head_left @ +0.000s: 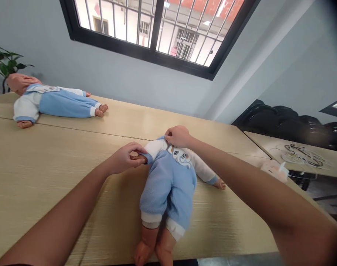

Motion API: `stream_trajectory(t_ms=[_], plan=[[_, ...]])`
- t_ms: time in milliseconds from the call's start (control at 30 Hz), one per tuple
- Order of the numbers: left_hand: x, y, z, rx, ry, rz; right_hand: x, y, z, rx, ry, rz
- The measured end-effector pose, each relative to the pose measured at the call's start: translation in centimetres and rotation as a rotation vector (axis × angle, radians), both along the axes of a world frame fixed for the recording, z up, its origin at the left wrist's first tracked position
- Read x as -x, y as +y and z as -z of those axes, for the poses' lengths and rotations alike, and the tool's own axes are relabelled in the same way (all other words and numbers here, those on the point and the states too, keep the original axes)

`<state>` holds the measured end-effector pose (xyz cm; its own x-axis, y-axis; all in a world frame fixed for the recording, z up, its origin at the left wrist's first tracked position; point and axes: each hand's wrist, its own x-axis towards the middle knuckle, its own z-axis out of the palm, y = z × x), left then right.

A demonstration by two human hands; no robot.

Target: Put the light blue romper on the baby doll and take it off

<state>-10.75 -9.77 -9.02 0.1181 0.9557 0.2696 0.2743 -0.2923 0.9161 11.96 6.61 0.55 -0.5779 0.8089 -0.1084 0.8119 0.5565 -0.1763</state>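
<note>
A: How far along are you getting?

B: I'm finding the blue-and-white outfit (171, 166) already covering the doll's (168, 179) trunk, arms and upper legs. I'm working at the neck end and one cuff (149, 159), so I'm judging that only small adjusting is remaining; whether anything is sitting loose up there I'm not able to tell, because my own hand is blocking it.

A: What are your hands doing?

B: My left grip (122, 159) is curling narrowly around the doll's small hand (140, 159), beside that cuff. My right grip (179, 137) is pinching fabric near the neck.

A: Where is the doll lying, and how is it looking?

B: It's lying face-up on the surface (115, 218), its bare feet (143, 251) pointing toward me. A cartoon face (181, 157) is showing on the chest, white bands are ringing the trouser legs, and the other sleeve (202, 168) is stretching outward. A similarly dressed doll (65, 103) is lying well apart.
</note>
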Motion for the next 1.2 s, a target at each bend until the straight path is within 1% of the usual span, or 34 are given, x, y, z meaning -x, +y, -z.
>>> stream_trajectory(t_ms=[133, 233, 300, 367, 400, 467, 533, 633, 700, 800, 933, 1033, 1133, 1200], plan=[[0.4, -0.1, 0.9, 0.17, -0.024, 0.008, 0.5, -0.7, 0.9, 0.052, 0.036, 0.003], [0.9, 0.8, 1.6, 0.285, -0.052, 0.022, 0.7, -1.2, 1.6, 0.049, 0.071, -0.008], [1.3, 2.4, 2.0, 0.306, -0.06, -0.032, 0.8, -1.4, 1.8, 0.041, 0.095, -0.006], [1.4, 4.6, 2.0, 0.284, -0.061, -0.091, 0.9, -1.5, 1.9, 0.035, 0.116, 0.001], [1.4, 5.9, 1.9, 0.265, -0.064, -0.099, 1.0, -1.5, 1.9, 0.031, 0.125, 0.006], [0.8, 8.4, 1.5, 0.244, -0.077, -0.057, 1.2, -1.6, 1.7, 0.018, 0.142, 0.013], [-0.4, 10.3, 1.0, 0.258, -0.103, 0.04, 1.4, -1.8, 1.4, 0.005, 0.153, 0.02], [-2.4, 11.9, 0.6, 0.324, -0.149, 0.198, 1.5, -2.0, 1.3, -0.017, 0.169, 0.039], [-3.3, 12.2, 0.7, 0.373, -0.186, 0.256, 1.2, -2.1, 1.4, -0.029, 0.189, 0.057], [-3.8, 11.8, 1.3, 0.418, -0.24, 0.271, 0.2, -2.0, 1.9, -0.035, 0.242, 0.085], [-3.9, 11.3, 2.0, 0.434, -0.268, 0.234, -1.4, -2.2, 3.1, -0.032, 0.324, 0.106], [-4.1, 11.5, 2.3, 0.419, -0.258, 0.18, -2.0, -2.7, 3.9, -0.033, 0.355, 0.106], [-4.2, 12.0, 2.4, 0.38, -0.212, 0.119, -2.3, -3.2, 4.2, -0.033, 0.349, 0.088], [-4.1, 12.1, 2.3, 0.365, -0.163, 0.107, -2.5, -3.5, 4.3, -0.037, 0.332, 0.063]])
